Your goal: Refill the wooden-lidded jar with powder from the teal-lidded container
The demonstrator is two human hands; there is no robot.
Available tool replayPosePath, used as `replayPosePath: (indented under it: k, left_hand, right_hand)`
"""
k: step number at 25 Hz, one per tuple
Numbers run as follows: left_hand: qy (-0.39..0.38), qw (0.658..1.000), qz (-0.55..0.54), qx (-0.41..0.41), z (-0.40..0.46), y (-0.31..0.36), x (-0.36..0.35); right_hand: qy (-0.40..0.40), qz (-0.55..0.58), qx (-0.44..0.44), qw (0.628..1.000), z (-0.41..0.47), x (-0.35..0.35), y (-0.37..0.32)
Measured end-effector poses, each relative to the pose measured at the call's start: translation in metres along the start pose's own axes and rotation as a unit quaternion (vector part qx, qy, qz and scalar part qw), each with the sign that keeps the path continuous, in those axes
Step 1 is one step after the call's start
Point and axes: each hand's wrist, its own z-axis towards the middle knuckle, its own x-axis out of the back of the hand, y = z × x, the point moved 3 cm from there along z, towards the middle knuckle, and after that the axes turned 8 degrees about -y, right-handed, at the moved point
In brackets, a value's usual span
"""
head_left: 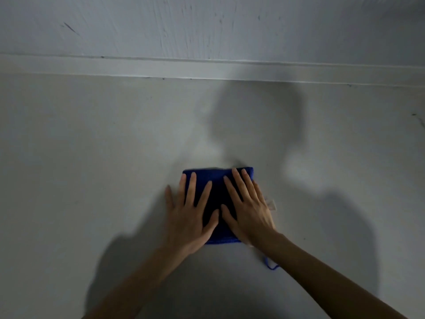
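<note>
**Jar and container out of sight**

Neither the wooden-lidded jar nor the teal-lidded container shows, so their direction from either hand cannot be told. The left hand (187, 217) and right hand (249, 209) lie flat, fingers spread, pressing a folded blue cloth (217, 180) on the pale surface (92, 157).

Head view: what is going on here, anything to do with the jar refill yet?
A person has both hands flat on a folded blue cloth lying on a pale grey surface. The left hand and the right hand lie side by side with fingers straight and spread, pressing on the cloth. A loose blue thread trails from the cloth's near corner. Neither the jar nor the container is in view, so no refilling shows here.
</note>
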Motion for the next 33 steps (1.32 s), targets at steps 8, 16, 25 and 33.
replayPosePath:
  k: [8, 16, 25, 33]
  left_hand:
    - [0.007, 1.000, 0.000, -0.006, 0.090, -0.048, 0.024]
    - [-0.016, 1.000, 0.002, 0.017, 0.198, -0.097, 0.049]
    - [-0.056, 0.998, -0.013, 0.030, 0.251, -0.112, 0.068]
    - [0.031, 0.998, -0.034, 0.036, 0.235, -0.089, 0.112]
  right_hand:
    - [0.017, 0.016, 0.019, 1.000, 0.100, 0.020, 0.001]
    - [0.028, -0.002, 0.011, 1.000, 0.221, 0.042, 0.010]
    - [0.026, 0.005, 0.007, 1.000, 0.276, 0.057, 0.018]
    - [0.015, -0.037, -0.017, 0.999, 0.250, 0.097, 0.019]
